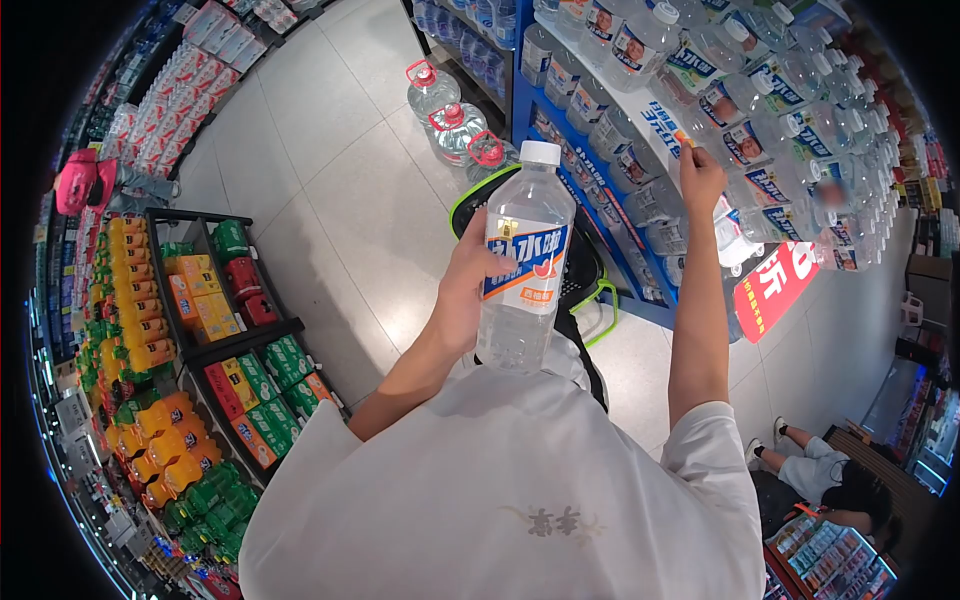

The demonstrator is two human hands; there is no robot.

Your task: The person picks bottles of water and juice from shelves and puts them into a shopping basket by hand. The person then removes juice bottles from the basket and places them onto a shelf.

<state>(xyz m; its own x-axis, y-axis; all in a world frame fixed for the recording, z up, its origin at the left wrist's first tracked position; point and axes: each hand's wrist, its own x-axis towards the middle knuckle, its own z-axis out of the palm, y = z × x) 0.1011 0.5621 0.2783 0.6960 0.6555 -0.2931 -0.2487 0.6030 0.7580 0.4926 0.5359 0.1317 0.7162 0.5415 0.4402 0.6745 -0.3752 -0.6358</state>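
My left hand is wrapped round a large clear bottle with a white cap and a blue, white and orange label. The bottle stands nearly upright in front of my white shirt. My right hand is raised at the blue and white shelf edge sign, its fingers pinched together at a small orange patch there. Whether anything is between those fingers is too small to make out. Just beyond that hand, rows of similar clear bottles lean on the display.
Large water jugs with red handles stand on the tiled floor. Below the bottle is a black and green basket. Drink shelves line the left. A red sign hangs at right; another person is at lower right.
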